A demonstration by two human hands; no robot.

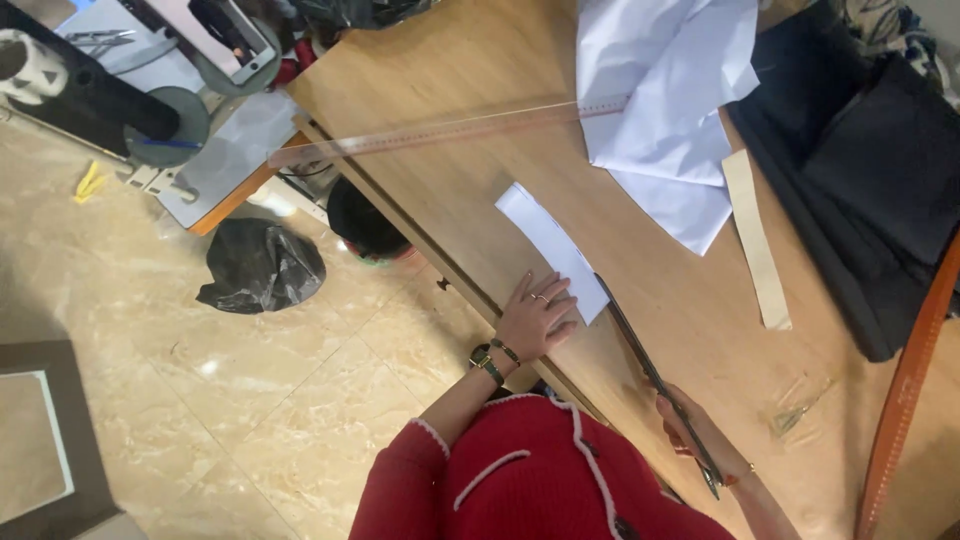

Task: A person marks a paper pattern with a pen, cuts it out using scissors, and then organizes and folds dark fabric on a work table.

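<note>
My left hand [537,318] lies flat with fingers spread on the near end of a white paper strip [549,243] lying on the wooden table [480,170]. A ring and dark wrist bands show on that arm. My right hand [690,425] grips the handle of long dark scissors [640,350], whose blades reach up to the strip's right edge beside my left fingers. My red sleeve and top fill the lower middle of the view.
A long clear ruler [440,130] lies across the table's far side. White paper sheets [680,110], a beige strip [757,240], black fabric [870,190] and an orange-brown strip [905,390] lie to the right. A black bag [262,265] sits on the tiled floor.
</note>
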